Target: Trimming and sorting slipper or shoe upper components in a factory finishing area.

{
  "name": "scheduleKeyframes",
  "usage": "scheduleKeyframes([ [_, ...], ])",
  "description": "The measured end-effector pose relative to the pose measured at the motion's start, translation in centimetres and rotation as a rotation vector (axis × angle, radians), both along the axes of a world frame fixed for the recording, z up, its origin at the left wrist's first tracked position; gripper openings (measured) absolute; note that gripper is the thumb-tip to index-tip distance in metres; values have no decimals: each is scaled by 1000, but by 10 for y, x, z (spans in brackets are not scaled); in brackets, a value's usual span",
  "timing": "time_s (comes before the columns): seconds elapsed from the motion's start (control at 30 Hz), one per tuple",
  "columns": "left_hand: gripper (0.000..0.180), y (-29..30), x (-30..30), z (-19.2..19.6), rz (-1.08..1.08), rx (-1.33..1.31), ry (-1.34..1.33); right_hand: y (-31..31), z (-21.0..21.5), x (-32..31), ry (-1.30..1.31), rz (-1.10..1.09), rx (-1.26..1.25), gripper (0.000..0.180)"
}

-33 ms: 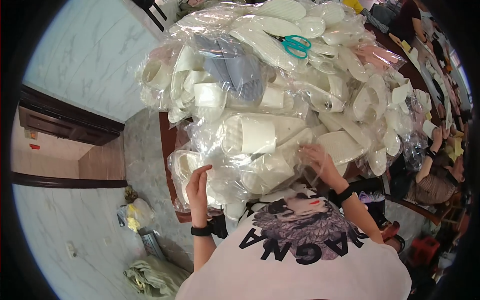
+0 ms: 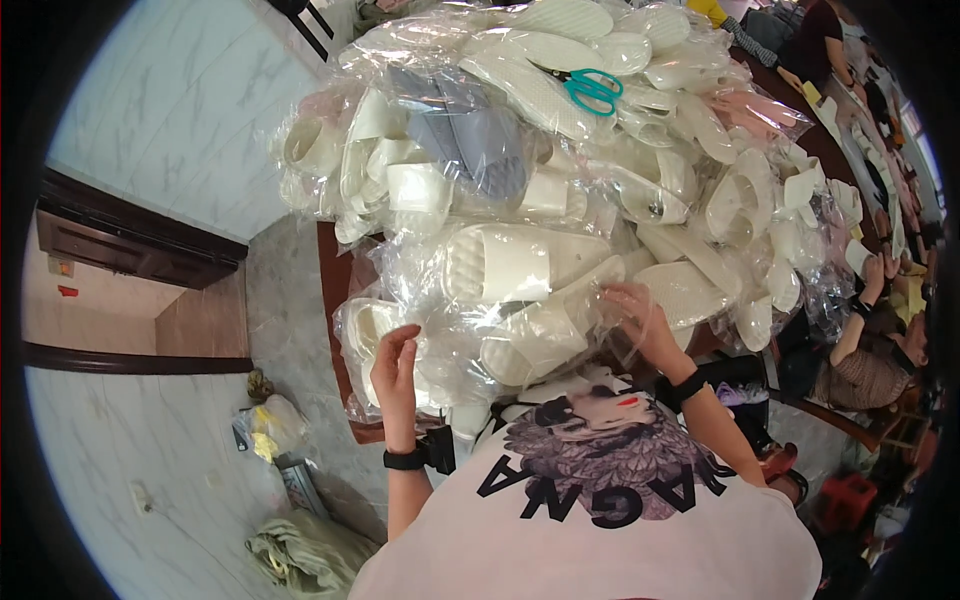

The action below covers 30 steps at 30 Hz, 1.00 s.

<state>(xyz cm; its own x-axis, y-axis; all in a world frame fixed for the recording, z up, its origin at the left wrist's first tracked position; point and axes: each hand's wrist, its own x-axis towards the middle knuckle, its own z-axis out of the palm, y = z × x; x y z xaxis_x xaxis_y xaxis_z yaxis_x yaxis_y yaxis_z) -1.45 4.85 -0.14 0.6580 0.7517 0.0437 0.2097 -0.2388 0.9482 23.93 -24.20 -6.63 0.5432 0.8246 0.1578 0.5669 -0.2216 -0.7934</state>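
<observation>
In front of me lies a pair of white slippers (image 2: 517,265) in a clear plastic bag (image 2: 425,268), one slipper above the other. My right hand (image 2: 645,322) is at the right end of the bag, its fingers closed on the thin plastic near the lower slipper (image 2: 535,345). My left hand (image 2: 396,372) is raised at the bag's left side, fingers stretched and slightly bent, holding nothing. It is in front of another bagged white slipper (image 2: 370,322).
Bagged white slippers (image 2: 540,90) are heaped across the brown table (image 2: 338,265), with a grey-blue pair (image 2: 465,140) among them. Teal-handled scissors (image 2: 594,92) lie on top. Another person (image 2: 862,365) sits at the right. Bags stand on the floor at left, near a doorway.
My left hand's fingers have shifted slightly and bent a little more. The right hand stays at the bag's right end, with the plastic there slightly moved.
</observation>
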Motion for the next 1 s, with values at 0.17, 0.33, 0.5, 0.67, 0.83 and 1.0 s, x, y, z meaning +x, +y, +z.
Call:
scheduleKeyframes([
  [0.17,39,-20,32,14,194,335,19,24,17,7,-79,-171,84,44],
  [0.33,28,1,43,4,152,75,130,30,14,11,-165,-109,15,44],
  [0.5,12,4,49,-4,203,588,76,31,33,4,-279,8,-57,46],
  [0.67,12,11,48,-17,257,696,62,26,23,-6,-132,108,-147,53],
  [0.83,13,15,46,-16,166,229,53,46,27,-11,-28,156,69,52],
  [1.0,38,13,47,-24,218,135,-115,62,39,-8,922,194,-1,49],
])
